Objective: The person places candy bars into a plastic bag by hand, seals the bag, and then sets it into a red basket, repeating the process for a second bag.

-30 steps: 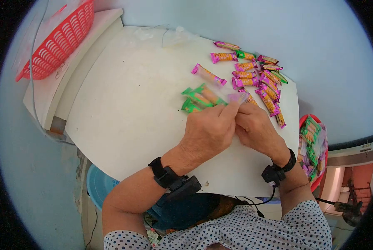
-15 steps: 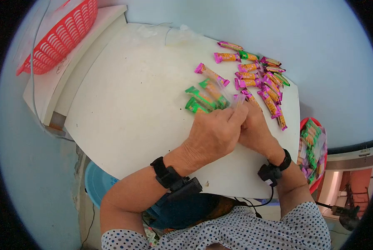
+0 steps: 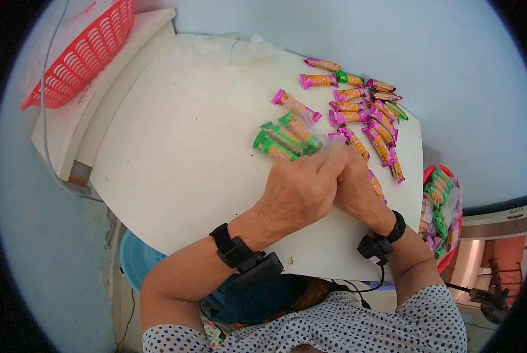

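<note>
My left hand point(image 3: 302, 185) and my right hand point(image 3: 358, 185) meet at the middle of the white table point(image 3: 163, 141). Both have closed fingers on the top of a clear plastic bag point(image 3: 319, 132). Inside the bag lie several green-wrapped snack bars point(image 3: 284, 138), pointing away to the left. Just beyond the bag is a pink-wrapped bar point(image 3: 296, 106). Another pink bar point(image 3: 376, 185) shows beside my right hand. My fingertips are partly hidden behind the knuckles.
Several pink and green bars point(image 3: 381, 126) lie in a loose group at the back right. A red basket point(image 3: 90, 56) stands at the upper left, a red container of packed bars point(image 3: 443, 167) at the right, and a blue basin point(image 3: 135, 259) below the left edge.
The bag of green bars has shifted slightly left and tilted lower. My right hand has turned a little, and the pink bar beside it has come into view.
</note>
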`<action>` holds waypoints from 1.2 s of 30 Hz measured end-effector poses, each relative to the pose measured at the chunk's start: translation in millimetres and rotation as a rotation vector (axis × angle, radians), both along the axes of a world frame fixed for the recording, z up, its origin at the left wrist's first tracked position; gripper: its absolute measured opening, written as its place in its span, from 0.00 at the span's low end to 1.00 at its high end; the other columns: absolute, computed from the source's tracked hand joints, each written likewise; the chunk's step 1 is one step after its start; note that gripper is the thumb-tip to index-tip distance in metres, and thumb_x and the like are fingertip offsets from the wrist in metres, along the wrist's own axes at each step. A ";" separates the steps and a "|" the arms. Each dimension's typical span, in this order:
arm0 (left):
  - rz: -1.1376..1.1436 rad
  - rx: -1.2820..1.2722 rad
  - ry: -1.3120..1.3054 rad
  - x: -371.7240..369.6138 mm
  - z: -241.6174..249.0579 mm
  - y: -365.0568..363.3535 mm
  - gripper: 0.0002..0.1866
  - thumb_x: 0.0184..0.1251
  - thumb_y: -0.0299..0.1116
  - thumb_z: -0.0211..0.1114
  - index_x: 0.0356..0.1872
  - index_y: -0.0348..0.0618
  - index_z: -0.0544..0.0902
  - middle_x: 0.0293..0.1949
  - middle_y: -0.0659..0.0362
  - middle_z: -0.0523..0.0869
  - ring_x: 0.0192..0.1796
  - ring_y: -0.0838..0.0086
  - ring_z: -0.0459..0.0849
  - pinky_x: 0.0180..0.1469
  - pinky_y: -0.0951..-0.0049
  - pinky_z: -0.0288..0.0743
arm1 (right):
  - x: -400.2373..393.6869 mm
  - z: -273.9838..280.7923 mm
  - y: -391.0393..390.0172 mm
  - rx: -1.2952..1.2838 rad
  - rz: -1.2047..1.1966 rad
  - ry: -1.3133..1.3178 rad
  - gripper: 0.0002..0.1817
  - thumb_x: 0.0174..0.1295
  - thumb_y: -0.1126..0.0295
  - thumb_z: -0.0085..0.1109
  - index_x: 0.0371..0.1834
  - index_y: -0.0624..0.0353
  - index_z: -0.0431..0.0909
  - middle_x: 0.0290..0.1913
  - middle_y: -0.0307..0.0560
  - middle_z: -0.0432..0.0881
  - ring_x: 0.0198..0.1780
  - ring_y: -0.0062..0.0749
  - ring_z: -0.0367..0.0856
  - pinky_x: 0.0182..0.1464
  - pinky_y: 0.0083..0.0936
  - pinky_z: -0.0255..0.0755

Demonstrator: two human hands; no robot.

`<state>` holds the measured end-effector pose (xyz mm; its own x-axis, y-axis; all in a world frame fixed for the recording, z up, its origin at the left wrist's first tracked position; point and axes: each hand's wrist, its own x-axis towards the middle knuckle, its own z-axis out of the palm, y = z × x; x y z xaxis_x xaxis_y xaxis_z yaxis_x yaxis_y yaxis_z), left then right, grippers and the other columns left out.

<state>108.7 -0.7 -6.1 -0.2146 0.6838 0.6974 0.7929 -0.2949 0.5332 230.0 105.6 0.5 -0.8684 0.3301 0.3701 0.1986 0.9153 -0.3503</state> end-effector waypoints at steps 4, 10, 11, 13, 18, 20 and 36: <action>0.012 0.010 0.000 -1.6 4.9 -1.7 0.24 0.55 0.21 0.65 0.56 0.41 0.81 0.30 0.55 0.85 0.28 0.62 0.85 0.27 0.64 0.78 | 0.6 -6.1 -0.3 -0.034 -0.027 0.106 0.14 0.50 0.74 0.66 0.41 0.63 0.79 0.37 0.55 0.79 0.40 0.54 0.77 0.41 0.44 0.71; 0.000 0.002 0.052 -2.6 2.0 -1.3 0.21 0.58 0.26 0.63 0.55 0.37 0.79 0.28 0.55 0.81 0.28 0.64 0.84 0.27 0.66 0.75 | -0.8 -7.6 2.7 0.096 0.024 0.065 0.16 0.50 0.74 0.65 0.44 0.63 0.79 0.40 0.55 0.80 0.40 0.54 0.78 0.41 0.45 0.70; -0.002 0.005 0.055 -2.5 2.3 -1.7 0.21 0.58 0.26 0.63 0.55 0.37 0.79 0.28 0.55 0.81 0.28 0.64 0.84 0.27 0.66 0.75 | -1.7 -6.0 2.9 0.079 0.028 0.048 0.16 0.50 0.74 0.65 0.44 0.62 0.79 0.41 0.55 0.80 0.41 0.53 0.78 0.42 0.44 0.70; -0.007 -0.006 0.054 -2.4 4.0 -2.3 0.21 0.58 0.25 0.63 0.55 0.37 0.79 0.28 0.55 0.81 0.28 0.64 0.84 0.26 0.65 0.75 | -5.8 -1.5 3.1 0.044 0.035 0.015 0.17 0.49 0.74 0.65 0.45 0.62 0.79 0.42 0.54 0.80 0.43 0.52 0.78 0.43 0.43 0.70; -0.006 0.018 0.028 -2.5 1.8 0.1 0.20 0.57 0.24 0.63 0.54 0.39 0.80 0.26 0.56 0.81 0.28 0.64 0.83 0.26 0.65 0.75 | -3.5 -1.4 -0.2 0.077 0.065 0.005 0.17 0.48 0.75 0.64 0.45 0.62 0.79 0.43 0.55 0.79 0.46 0.51 0.77 0.46 0.42 0.70; -0.002 0.061 0.040 -3.6 0.2 3.4 0.20 0.55 0.22 0.64 0.52 0.40 0.81 0.26 0.56 0.81 0.27 0.64 0.83 0.26 0.65 0.75 | -0.2 2.4 -1.0 0.046 0.059 0.011 0.18 0.47 0.76 0.63 0.45 0.62 0.79 0.43 0.55 0.79 0.47 0.52 0.76 0.47 0.42 0.70; -0.002 -0.130 -0.006 -3.8 -0.9 -0.5 0.18 0.57 0.19 0.66 0.50 0.39 0.83 0.31 0.54 0.86 0.22 0.72 0.81 0.27 0.72 0.75 | 81.1 23.4 159.3 -0.112 -0.551 0.218 0.19 0.60 0.77 0.55 0.56 0.61 0.80 0.51 0.57 0.84 0.46 0.45 0.84 0.49 0.32 0.77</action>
